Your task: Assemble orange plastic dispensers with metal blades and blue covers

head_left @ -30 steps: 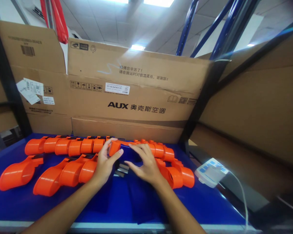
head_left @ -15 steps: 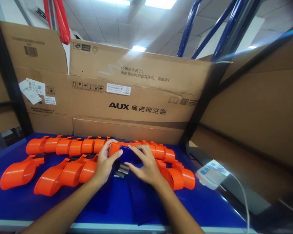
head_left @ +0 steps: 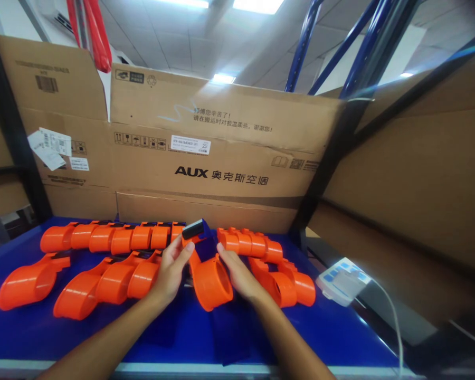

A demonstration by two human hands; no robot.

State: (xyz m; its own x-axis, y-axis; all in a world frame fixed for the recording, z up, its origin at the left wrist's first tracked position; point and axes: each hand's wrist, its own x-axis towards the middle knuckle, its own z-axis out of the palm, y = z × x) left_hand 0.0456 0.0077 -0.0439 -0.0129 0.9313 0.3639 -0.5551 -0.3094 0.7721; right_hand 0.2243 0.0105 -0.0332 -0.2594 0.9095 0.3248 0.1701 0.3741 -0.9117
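Note:
In front of me hangs an orange plastic part, a round open cup with a short neck, its opening turned toward me. My left hand is closed on the neck, thumb in front. A dark blue strip lies across the neck, and a dark, flat clip-like piece tops it. My right hand is closed at the strip's right end, close to the cup's rim; its other fingers are hidden behind. Below, a small metal piece is mostly covered by the orange part.
Similar orange parts stand in rows at the left and right on the blue tabletop. Another dark blue strip lies near the front edge. A whitish device with a cable sits at right. Cardboard walls the back.
The orange part has turned so its cup now hangs down toward me and the dark piece points up. My right hand's spread fingers have closed in at the strip.

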